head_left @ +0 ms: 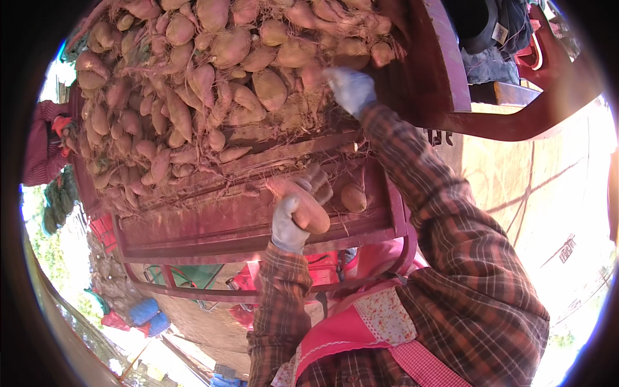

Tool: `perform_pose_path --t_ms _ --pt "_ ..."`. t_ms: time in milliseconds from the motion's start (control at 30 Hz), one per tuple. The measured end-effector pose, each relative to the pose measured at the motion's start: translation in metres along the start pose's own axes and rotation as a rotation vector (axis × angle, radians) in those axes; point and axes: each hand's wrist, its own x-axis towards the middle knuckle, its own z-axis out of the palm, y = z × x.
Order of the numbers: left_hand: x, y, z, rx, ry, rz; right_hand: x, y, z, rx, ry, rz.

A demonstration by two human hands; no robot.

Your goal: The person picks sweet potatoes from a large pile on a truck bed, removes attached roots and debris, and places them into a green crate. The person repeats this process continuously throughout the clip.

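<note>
Low over the cart's dark red tailgate [256,227], my left hand [290,220] in a pale glove grips a pinkish sweet potato [307,205]. Its grey-coated fingers curl around the far side of the root. My right hand [352,90], gloved as well and blurred, is at the right edge of the sweet potato pile [213,77]. A blurred reddish root lies by its fingertips; whether the fingers hold it is unclear. Most roots in the pile still carry soil and thin stringy rootlets. One short, rounded sweet potato [354,197] rests on the tailgate, right of my left hand.
The cart's metal side wall [442,58] rises at the right, with dark bags [483,29] beyond it. A person's red sleeve [46,140] shows at the far left. Below the tailgate are a metal rail [193,288], red mesh bags [323,266] and blue bundles [147,314].
</note>
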Motion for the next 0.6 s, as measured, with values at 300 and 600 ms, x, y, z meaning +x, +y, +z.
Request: perform_pose_path --t_ms 300,600 --pt "0.037 0.0 -0.012 0.161 -0.047 0.091 -0.092 -0.053 -0.055 1.378 -0.045 0.293" --pt "0.031 -0.007 -0.033 -0.109 -0.246 -0.007 -0.138 -0.095 -0.053 2.012 -0.552 0.207"
